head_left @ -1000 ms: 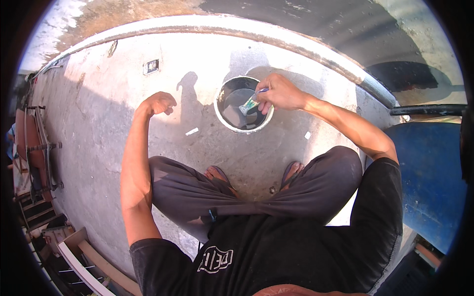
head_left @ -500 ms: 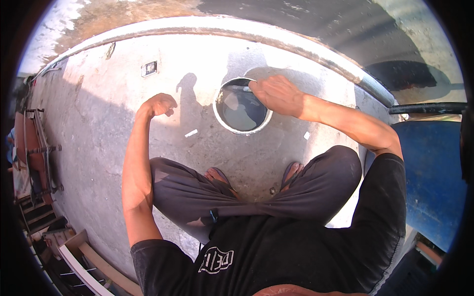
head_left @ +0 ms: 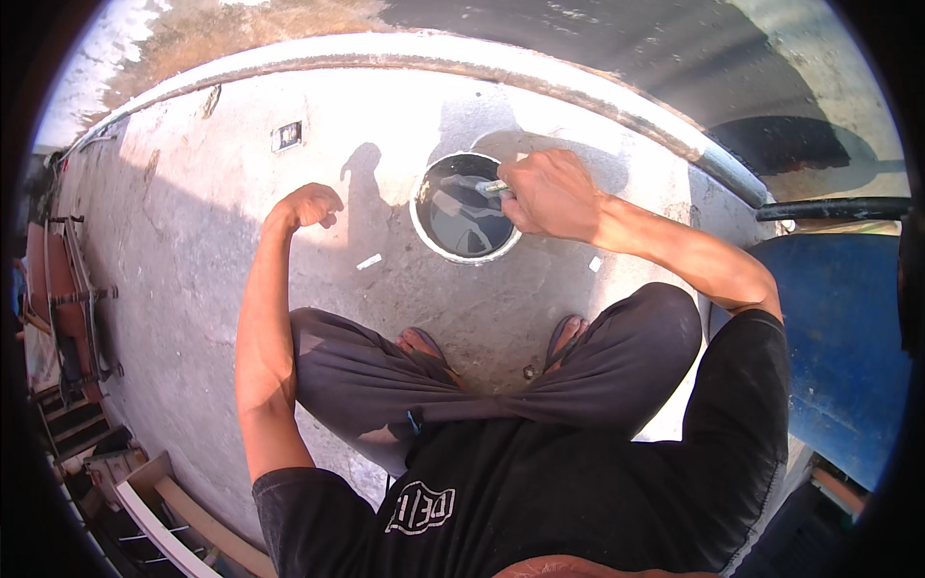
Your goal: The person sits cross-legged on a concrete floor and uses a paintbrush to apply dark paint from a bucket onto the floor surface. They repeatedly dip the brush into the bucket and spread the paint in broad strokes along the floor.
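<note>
A round bucket (head_left: 469, 259) with a pale rim stands on the floor in front of my feet, holding dark grey, shiny liquid (head_left: 461, 217). Over its right rim, my right hand (head_left: 554, 196) is closed around a light-coloured stick-like handle (head_left: 490, 187). The handle's far end points into the bucket; what is at that end cannot be made out. My left hand (head_left: 310, 205) hangs in the air left of the bucket, holding nothing, its fingers loosely bent and partly apart.
A blue rounded container (head_left: 838, 356) stands at the right. Beyond the bucket, a long pipe (head_left: 405, 53) runs along the wall. Small pale scraps (head_left: 369, 261) and a little dark-and-white rectangular piece (head_left: 287, 137) lie on the concrete floor. Wooden furniture pieces (head_left: 72, 299) sit at far left.
My right hand has shifted slightly and turned, and the stick in it now slants differently over the bucket. Reflections in the liquid have changed. The left hand has hardly moved.
</note>
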Demonstrator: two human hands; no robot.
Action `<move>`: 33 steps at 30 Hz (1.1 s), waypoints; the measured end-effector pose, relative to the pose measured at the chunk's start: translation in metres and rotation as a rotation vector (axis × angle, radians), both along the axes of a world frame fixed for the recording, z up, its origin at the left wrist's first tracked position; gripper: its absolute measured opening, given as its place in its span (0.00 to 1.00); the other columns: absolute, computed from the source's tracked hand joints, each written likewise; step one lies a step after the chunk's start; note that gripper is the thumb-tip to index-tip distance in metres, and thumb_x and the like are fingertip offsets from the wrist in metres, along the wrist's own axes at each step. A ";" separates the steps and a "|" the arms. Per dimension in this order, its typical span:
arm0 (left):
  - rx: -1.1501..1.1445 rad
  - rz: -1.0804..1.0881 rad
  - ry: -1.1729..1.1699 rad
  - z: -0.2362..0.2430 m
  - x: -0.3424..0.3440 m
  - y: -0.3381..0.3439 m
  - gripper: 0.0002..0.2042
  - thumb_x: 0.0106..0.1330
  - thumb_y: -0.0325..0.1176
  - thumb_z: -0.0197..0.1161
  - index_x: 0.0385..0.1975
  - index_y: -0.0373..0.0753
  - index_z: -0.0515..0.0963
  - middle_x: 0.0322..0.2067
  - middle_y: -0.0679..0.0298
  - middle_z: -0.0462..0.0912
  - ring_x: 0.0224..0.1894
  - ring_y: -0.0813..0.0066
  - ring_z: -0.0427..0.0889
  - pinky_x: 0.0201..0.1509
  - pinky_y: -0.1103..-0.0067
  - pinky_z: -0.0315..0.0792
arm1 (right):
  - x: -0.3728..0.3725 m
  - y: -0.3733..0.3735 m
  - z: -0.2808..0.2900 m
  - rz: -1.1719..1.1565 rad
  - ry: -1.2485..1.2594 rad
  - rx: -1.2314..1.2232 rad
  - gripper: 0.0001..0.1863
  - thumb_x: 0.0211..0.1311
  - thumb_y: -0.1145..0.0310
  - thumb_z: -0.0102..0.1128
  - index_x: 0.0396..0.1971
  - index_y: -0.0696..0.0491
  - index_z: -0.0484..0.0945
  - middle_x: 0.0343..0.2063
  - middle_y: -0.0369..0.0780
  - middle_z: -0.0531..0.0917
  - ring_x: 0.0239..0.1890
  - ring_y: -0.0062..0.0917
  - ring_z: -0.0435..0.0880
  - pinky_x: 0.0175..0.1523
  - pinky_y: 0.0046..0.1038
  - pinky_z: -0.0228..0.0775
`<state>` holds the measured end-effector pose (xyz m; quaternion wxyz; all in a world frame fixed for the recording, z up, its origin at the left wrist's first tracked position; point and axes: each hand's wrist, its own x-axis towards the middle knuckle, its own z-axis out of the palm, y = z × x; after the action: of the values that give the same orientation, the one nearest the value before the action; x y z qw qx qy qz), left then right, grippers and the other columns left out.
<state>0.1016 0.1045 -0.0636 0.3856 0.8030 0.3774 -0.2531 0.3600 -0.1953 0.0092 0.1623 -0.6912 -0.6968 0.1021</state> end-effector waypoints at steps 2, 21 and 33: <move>0.030 -0.089 -0.005 -0.001 0.005 0.001 0.18 0.51 0.29 0.56 0.42 0.30 0.81 0.38 0.53 0.86 0.40 0.67 0.86 0.47 0.76 0.76 | -0.001 0.002 -0.008 0.039 0.091 -0.092 0.09 0.48 0.72 0.59 0.18 0.63 0.75 0.12 0.51 0.74 0.17 0.44 0.77 0.27 0.42 0.68; -0.012 -0.021 0.004 -0.004 0.006 0.000 0.19 0.53 0.30 0.53 0.43 0.29 0.80 0.37 0.51 0.86 0.39 0.65 0.86 0.47 0.75 0.77 | 0.015 0.012 -0.027 0.130 -0.213 0.223 0.04 0.47 0.77 0.58 0.23 0.60 0.75 0.18 0.48 0.79 0.22 0.43 0.81 0.26 0.39 0.72; 0.026 -0.097 -0.030 -0.009 0.001 0.006 0.19 0.53 0.30 0.54 0.43 0.30 0.80 0.38 0.50 0.85 0.41 0.65 0.86 0.48 0.75 0.77 | 0.000 0.008 -0.013 0.072 0.233 -0.151 0.09 0.45 0.70 0.60 0.15 0.61 0.76 0.11 0.50 0.72 0.15 0.42 0.74 0.26 0.40 0.67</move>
<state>0.1026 0.1100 -0.0731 0.3680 0.8290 0.3355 -0.2545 0.3595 -0.1873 -0.0039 0.1858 -0.6592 -0.6881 0.2396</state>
